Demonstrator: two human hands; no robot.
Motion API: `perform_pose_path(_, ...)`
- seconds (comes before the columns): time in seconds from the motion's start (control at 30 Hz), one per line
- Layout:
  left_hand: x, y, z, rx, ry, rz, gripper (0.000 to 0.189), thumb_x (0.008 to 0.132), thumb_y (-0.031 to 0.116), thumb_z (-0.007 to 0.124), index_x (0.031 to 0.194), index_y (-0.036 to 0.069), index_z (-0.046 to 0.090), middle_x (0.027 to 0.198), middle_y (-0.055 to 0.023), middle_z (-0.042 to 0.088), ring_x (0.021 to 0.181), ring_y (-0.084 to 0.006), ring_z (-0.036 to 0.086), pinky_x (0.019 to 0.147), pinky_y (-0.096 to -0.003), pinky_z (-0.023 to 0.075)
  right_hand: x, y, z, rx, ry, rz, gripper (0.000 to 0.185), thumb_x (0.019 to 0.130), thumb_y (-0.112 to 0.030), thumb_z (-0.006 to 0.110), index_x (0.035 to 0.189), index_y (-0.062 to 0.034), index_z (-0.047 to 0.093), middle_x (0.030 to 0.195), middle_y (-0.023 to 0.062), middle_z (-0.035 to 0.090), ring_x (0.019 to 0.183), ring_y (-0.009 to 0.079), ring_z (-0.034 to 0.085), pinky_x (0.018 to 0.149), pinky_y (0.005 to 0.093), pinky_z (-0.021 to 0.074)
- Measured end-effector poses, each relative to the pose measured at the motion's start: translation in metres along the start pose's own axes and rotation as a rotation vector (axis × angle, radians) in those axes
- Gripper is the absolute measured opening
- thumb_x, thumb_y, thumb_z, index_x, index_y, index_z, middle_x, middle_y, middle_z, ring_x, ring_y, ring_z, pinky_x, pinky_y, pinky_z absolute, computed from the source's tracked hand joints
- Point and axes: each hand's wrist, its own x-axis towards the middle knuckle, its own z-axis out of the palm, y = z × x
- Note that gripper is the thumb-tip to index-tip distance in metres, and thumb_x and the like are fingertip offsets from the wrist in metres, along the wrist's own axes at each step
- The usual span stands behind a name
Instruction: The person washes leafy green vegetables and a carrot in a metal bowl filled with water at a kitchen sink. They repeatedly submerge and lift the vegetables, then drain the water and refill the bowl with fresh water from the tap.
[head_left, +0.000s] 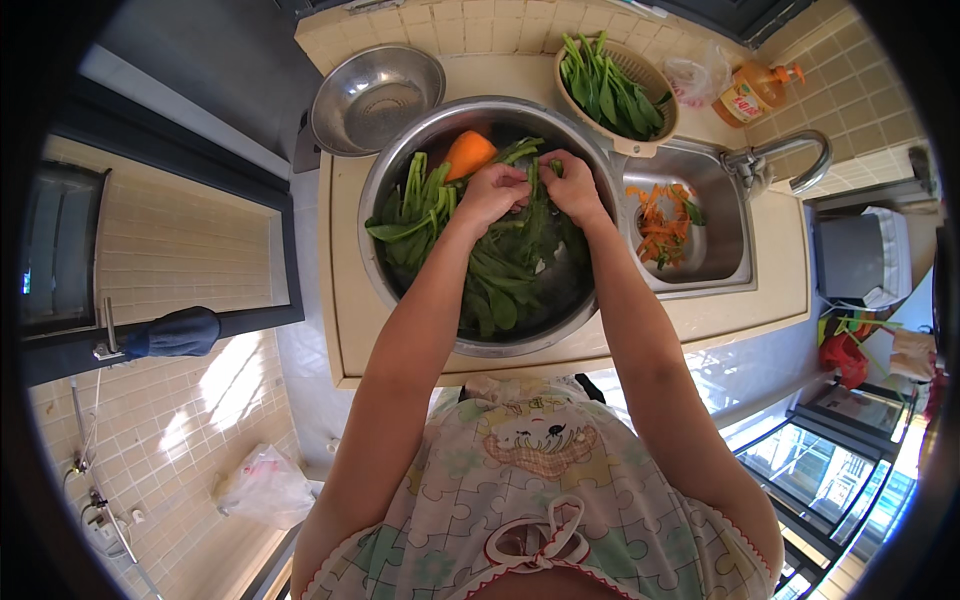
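Observation:
A large stainless steel basin (480, 349) holds leafy greens (499, 292) in water and a peeled carrot (469, 154) near its far side. Over the basin, my left hand (495, 191) has its fingers bent at green stems, just right of the carrot. My right hand (574, 187) pinches green stems beside it, near the basin's far right wall. The two hands are close together with stems between them. Some greens lie against the basin's left wall. The fingertips of my left hand partly hide what they touch.
An empty-looking metal bowl (379, 101) stands back left. Behind the basin's right side is a plastic colander (667, 124) of greens. The sink (720, 262) holds orange peelings (660, 225) below a faucet (814, 161). A plastic bag (697, 75) and pump bottle (752, 91) stand back right.

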Motion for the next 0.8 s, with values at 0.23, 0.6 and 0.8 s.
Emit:
perform_pose_path(0.23, 0.003, -0.010, 0.003, 0.456, 0.062, 0.223, 0.031, 0.070, 0.010, 0.072, 0.095, -0.001, 0.057, 0.086, -0.0088, 0.062, 0.080, -0.0180, 0.061, 0.074, -0.0307, 0.0500, -0.002, -0.004, 0.001, 0.069, -0.080, 0.032, 0.023, 0.078, -0.013, 0.057, 0.097, -0.0019, 0.063, 0.081, 0.0196, 0.063, 0.079, 0.0310, 0.062, 0.072, 0.0358, 0.0469)
perform_pose_path(0.6, 0.000, -0.018, 0.022, 0.763, 0.318, 0.482, 0.009, 0.079, 0.007, 0.055, 0.086, 0.002, 0.059, 0.085, -0.0200, 0.060, 0.081, -0.0376, 0.058, 0.072, -0.0427, 0.0468, -0.005, -0.007, 0.014, -0.482, -0.005, -0.096, 0.021, 0.083, -0.021, 0.050, 0.094, -0.0053, 0.058, 0.100, 0.0213, 0.060, 0.089, 0.0389, 0.059, 0.077, 0.0456, 0.0473)
perform_pose_path(0.8, 0.002, -0.006, 0.008, 0.343, 0.167, 0.141, 0.022, 0.087, 0.023, 0.060, 0.094, 0.003, 0.065, 0.082, -0.0057, 0.063, 0.076, -0.0115, 0.057, 0.069, -0.0254, 0.0446, -0.005, -0.017, 0.001, 0.363, -0.038, 0.167, 0.018, 0.088, -0.017, 0.049, 0.092, -0.0020, 0.057, 0.092, 0.0137, 0.064, 0.082, 0.0275, 0.061, 0.075, 0.0354, 0.0485)
